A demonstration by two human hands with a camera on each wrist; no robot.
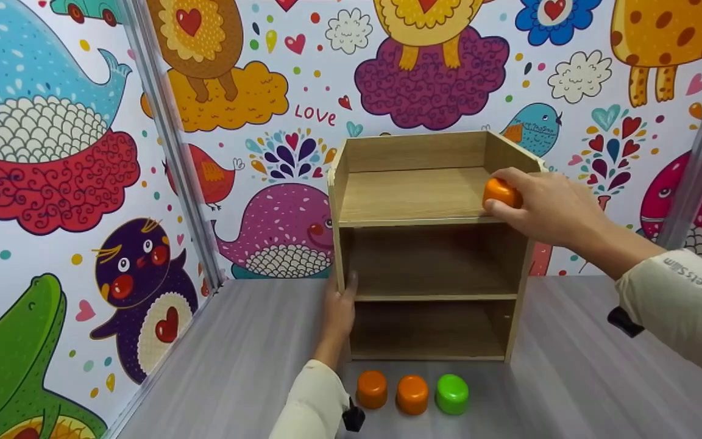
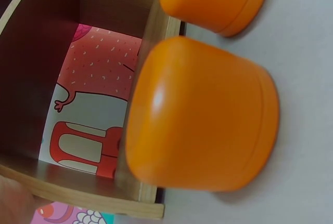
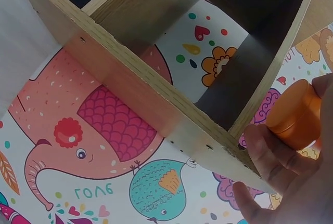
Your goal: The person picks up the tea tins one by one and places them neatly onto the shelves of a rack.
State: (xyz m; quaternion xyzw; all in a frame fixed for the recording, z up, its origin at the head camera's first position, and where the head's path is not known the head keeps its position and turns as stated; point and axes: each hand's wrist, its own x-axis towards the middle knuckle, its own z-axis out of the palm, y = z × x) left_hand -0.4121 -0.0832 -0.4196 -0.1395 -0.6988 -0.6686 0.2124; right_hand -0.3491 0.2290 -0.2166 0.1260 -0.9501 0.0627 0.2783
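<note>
My right hand [image 1: 555, 204] pinches a short orange cylinder [image 1: 502, 194] between thumb and fingers at the right end of the top level of a small wooden shelf [image 1: 436, 298]. In the right wrist view, the held cylinder [image 3: 295, 115] shows a flat round face, and the fingers overlap the shelf's edge. My left hand [image 1: 340, 308] grips the shelf's left side panel, thumb at its front edge; the other fingers are mostly hidden. Two more orange cylinders, one left [image 1: 372, 389] and one in the middle [image 1: 412, 394], and a green cylinder [image 1: 452, 394] stand in a row before the shelf.
The shelf has three levels and stands on a grey table [image 1: 247, 341]. Behind it rises a wall [image 1: 308, 55] printed with cartoon animals, and a similar panel [image 1: 40, 201] closes the left side. A metal post [image 1: 174, 140] marks the left corner.
</note>
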